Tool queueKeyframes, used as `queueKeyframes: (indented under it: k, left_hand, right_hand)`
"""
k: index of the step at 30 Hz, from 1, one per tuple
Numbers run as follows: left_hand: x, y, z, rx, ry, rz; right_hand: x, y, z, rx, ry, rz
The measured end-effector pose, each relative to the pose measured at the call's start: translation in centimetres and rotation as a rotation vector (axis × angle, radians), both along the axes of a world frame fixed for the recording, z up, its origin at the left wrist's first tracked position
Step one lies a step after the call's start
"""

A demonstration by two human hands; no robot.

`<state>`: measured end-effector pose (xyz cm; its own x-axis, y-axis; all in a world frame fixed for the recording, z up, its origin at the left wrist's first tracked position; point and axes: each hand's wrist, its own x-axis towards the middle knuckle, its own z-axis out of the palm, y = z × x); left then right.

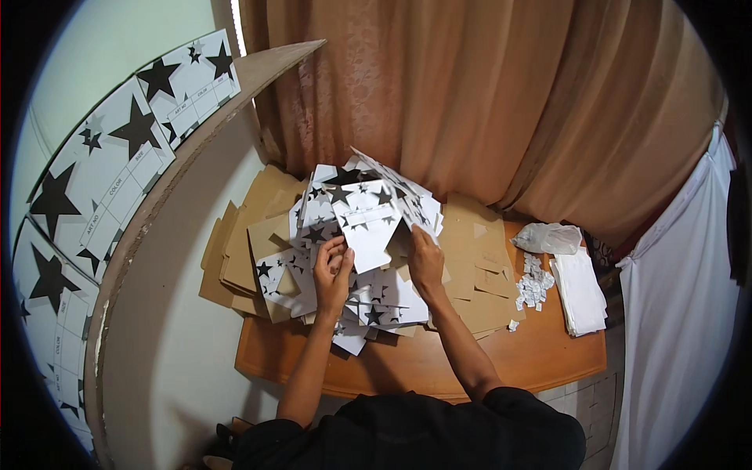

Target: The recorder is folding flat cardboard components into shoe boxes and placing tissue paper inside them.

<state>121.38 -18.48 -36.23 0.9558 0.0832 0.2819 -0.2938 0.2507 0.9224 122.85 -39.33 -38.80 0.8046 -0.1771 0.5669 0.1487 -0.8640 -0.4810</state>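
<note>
left hand (332, 274) and right hand (425, 262), stretched forward and curled, grip star-printed cardboard (372, 239).

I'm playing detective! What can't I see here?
In the head view:
Bottom of the star-printed card pile: covered by upper pieces.
Far side of the star-printed carton, between left hand and right hand: turned away.
Marks on the paper tags: too small.
Inside the plastic bag: obscured by crinkles.
Lowest shelf box: cut by dark rim.
</note>
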Motion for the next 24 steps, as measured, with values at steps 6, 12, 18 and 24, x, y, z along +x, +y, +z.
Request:
queueKeyframes:
  k: [6, 12, 18, 24]
  left_hand:
    - [-1.2, -2.4, 1.2, 0.534, -0.281, -0.158]
    - [-2.3, -6.5, 0.8, 0.734, -0.479, -0.039]
    - [-6.2, -10.7, 0.9, 0.722, -0.622, -0.044]
    - [-10.2, -15.4, 3.3, 0.589, -0.690, -0.003]
  right_hand:
    - [-2.3, -3.6, 8.2, 0.102, -0.200, -0.154]
    - [-8.6, -5.8, 12.8, 0.142, -0.351, -0.224]
    - [-16.3, -8.6, 14.8, 0.353, -0.276, -0.411]
    - [-23.5, -13.8, 13.7, 0.491, -0.334, -0.504]
